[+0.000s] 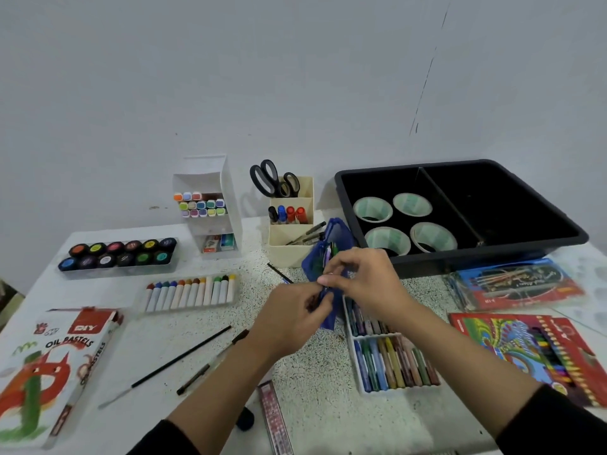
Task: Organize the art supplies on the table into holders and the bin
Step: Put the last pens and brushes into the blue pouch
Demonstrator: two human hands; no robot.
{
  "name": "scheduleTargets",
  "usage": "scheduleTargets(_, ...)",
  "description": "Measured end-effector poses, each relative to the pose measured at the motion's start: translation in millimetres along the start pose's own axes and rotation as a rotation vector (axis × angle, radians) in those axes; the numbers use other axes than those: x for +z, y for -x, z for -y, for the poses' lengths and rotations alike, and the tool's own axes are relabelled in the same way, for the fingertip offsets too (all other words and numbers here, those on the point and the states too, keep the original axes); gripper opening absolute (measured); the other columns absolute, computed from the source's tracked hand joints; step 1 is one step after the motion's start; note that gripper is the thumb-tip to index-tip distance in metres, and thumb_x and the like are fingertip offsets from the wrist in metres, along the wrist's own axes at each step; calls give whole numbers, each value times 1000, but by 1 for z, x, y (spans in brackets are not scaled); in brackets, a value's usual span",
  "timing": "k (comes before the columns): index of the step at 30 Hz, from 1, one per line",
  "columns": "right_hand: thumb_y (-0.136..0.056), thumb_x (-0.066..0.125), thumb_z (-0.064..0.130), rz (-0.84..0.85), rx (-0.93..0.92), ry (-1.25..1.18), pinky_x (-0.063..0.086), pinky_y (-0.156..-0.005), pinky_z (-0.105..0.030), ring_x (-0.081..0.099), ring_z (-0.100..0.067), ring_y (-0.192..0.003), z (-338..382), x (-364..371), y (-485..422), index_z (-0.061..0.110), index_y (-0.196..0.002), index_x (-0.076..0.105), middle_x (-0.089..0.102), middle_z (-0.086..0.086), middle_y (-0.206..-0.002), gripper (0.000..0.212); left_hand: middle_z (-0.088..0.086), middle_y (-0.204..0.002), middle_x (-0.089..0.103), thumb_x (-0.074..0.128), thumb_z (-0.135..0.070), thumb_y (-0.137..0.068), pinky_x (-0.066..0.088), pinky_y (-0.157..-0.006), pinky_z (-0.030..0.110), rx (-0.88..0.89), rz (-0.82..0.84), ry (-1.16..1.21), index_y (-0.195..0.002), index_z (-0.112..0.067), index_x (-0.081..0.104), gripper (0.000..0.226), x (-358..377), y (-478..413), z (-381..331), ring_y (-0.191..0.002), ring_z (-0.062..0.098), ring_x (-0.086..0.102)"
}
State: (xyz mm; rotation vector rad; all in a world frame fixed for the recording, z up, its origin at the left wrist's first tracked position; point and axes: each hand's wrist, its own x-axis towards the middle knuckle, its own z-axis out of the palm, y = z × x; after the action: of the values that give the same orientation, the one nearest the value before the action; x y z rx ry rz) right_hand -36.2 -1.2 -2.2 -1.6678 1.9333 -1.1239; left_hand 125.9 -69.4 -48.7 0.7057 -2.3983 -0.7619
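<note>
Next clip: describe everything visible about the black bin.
The black bin is a rectangular, plastic-looking tray with a raised rim, standing flat at the far right of the table by the wall. A divider splits it into two compartments; the left one holds four rolls of pale green tape lying flat.

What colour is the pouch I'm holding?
The pouch is dark blue, clearest in the head view.

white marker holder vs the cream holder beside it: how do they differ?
The white holder is taller than the cream holder. The white holder's pastel markers lie stacked, caps facing out, while the cream holder's four markers stand upright. The cream holder has scissors in its back slot, and the white holder has small boxes on its bottom shelf. Both are pale, tiered and partly filled.
</note>
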Motion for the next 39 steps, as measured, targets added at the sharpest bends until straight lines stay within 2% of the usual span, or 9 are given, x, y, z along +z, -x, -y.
scheduleTargets(5,-82,80,31,-131,-61,306,49,-81,-40,57,-11,-75,-14,-7,-32,22,-77,71,62,12,-71,14,-11,-56,40,46,-37,-103,32,-51,28,78,41,-62,-66,-25,40,39,-2,0,-1,-49,9,38)
scheduleTargets(8,-83,80,31,-210,-37,428,43,-85,-41,58,-16,-79,-25,-14,-56,23,-78,69,58,13,-71,15,-10,-59,43,44,-39,-103,36,-54,28,126,86,-75,-67,-24,43,39,-7,-2,3,-54,11,44)
scheduleTargets(14,-81,83,22,-301,113,231,43,-64,-24,54,-1,-64,-36,-22,-94,14,-78,72,60,12,-66,14,-2,-65,49,45,-42,-103,43,-60,38,184,152,-43,-69,-18,46,41,-10,-13,6,-60,16,47)
scheduleTargets(18,-79,84,20,-364,139,161,52,-68,-28,63,-13,-69,-39,-16,-106,11,-77,74,67,3,-70,14,-1,-68,51,48,-41,-103,43,-64,36,173,152,11,-71,-15,51,41,-10,-27,4,-63,14,46)
scheduleTargets(23,-81,82,17,-409,143,148,55,-74,-33,64,-15,-69,-42,-15,-115,12,-78,75,66,3,-69,10,-2,-73,54,39,-59,-101,46,-67,41,131,182,-94,-77,-18,52,49,4,-44,5,-69,14,50)
scheduleTargets(26,-86,74,8,-341,77,232,55,-77,-36,62,-14,-72,-43,-15,-110,11,-84,75,67,2,-73,4,-5,-82,60,44,-58,-99,50,-74,36,96,271,0,-87,-20,61,44,8,-50,8,-78,10,57)
scheduleTargets(29,-85,64,0,-305,-49,417,53,-77,-43,63,-23,-82,-44,-14,-97,12,-89,76,71,-3,-85,17,-7,-94,67,54,-46,-99,52,-78,24,40,338,118,-101,-19,69,31,0,-49,22,-87,5,62)
scheduleTargets(33,-85,68,5,-209,-216,393,48,-74,-34,59,-18,-83,-30,-4,-59,12,-91,74,67,0,-87,11,-6,-103,68,65,-27,-95,52,-88,34,40,326,-145,-106,-21,74,15,-17,-41,55,-94,7,60)
scheduleTargets(39,-87,60,11,200,-272,671,42,-79,-36,56,-19,-84,-6,24,-26,16,-81,63,66,3,-84,9,-10,-120,58,58,-40,-97,35,-91,38,170,366,-409,-127,-38,64,30,-21,-20,76,-114,11,48)
